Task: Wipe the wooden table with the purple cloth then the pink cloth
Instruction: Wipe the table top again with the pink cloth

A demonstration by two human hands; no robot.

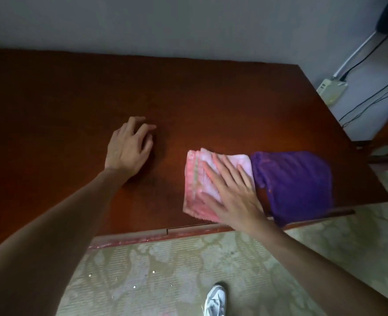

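Observation:
A folded pink cloth lies on the dark wooden table near its front edge, right of centre. My right hand lies flat on the pink cloth with straight, spread fingers. Just right of it, touching it, the purple cloth lies crumpled at the table's right front corner, with a part hanging over the front edge. My left hand rests on the bare wood to the left of the cloths, fingers loosely bent and holding nothing.
The table's far edge meets a grey wall. On the floor at the right are a white power strip, black cables and part of a wooden chair. Below the front edge are patterned flooring and my shoe.

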